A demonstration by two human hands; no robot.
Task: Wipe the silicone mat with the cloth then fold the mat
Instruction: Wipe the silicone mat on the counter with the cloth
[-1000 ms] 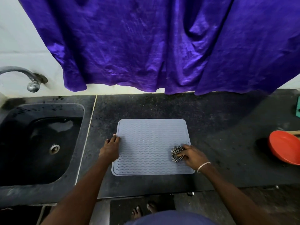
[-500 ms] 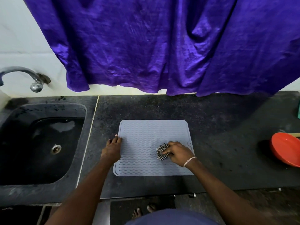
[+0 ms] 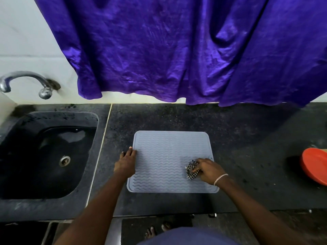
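Note:
A grey silicone mat with wavy ridges lies flat on the dark counter. My left hand rests on the mat's left edge, fingers straight, pinning it down. My right hand grips a bunched black-and-white checked cloth and presses it onto the mat near its right edge. Part of the cloth is hidden under my fingers.
A black sink with a metal tap lies to the left. A red bowl sits at the counter's right edge. A purple curtain hangs over the back wall. The counter's front edge runs just below the mat.
My right hand slid the cloth left toward the mat's middle, then back to the right side. My left hand stayed on the left edge.

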